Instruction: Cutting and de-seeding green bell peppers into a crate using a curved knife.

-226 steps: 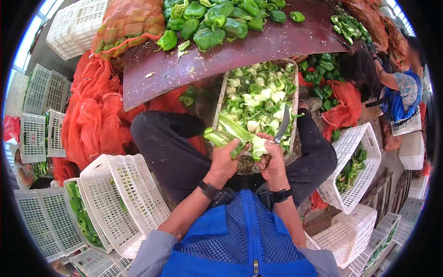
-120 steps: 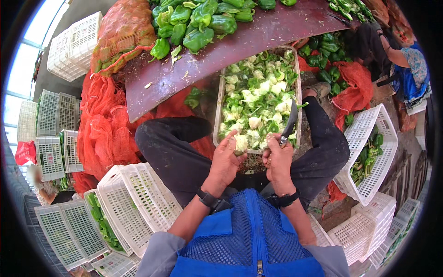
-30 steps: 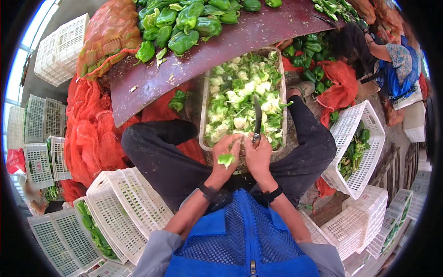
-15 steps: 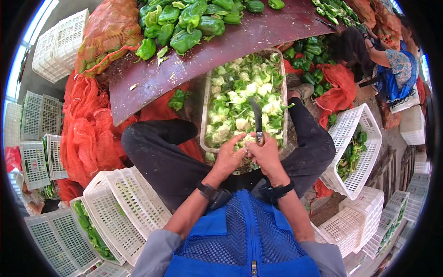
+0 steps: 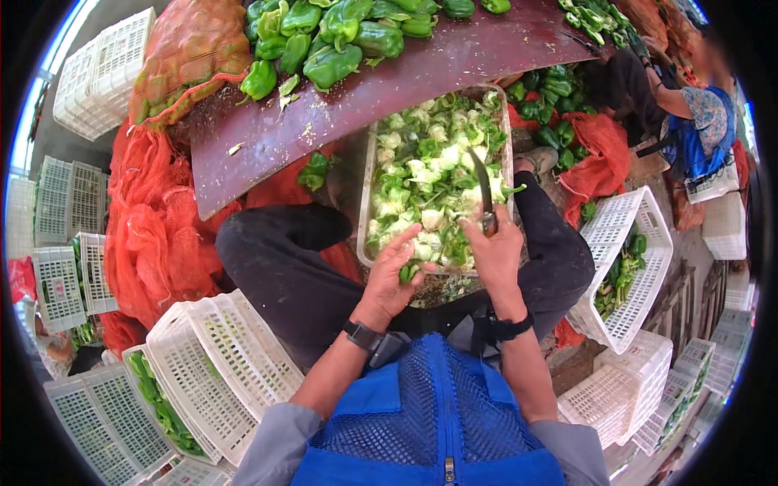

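Left hand (image 5: 395, 274) just off the tray's near edge, toward its near left corner — fingers half curled, a green pepper piece (image 5: 408, 273) held between thumb and fingers; how hard it's pinched, can't tell. Right hand (image 5: 496, 247) over the tray's near right corner, fingers wrapped around the knife (image 5: 484, 182), handle mostly hidden, dark curved blade pointing toward the far edge above the contents. Hands apart.

Tray (image 5: 364, 223) sits between the person's legs, filled with pale pepper cores (image 5: 429, 174) and green scraps; one stem pokes past its right edge. Beyond it, dark red tabletop (image 5: 454, 69): whole green peppers (image 5: 344, 36) heaped along the far edge, left of middle, cut peppers (image 5: 596, 18) at the right end, full mesh sack (image 5: 190, 57) by the left end. Red netting (image 5: 162, 235) left of the tabletop. Right side — tilted white crate (image 5: 651, 287) with green pieces inside, co-worker (image 5: 705, 121) beyond it.
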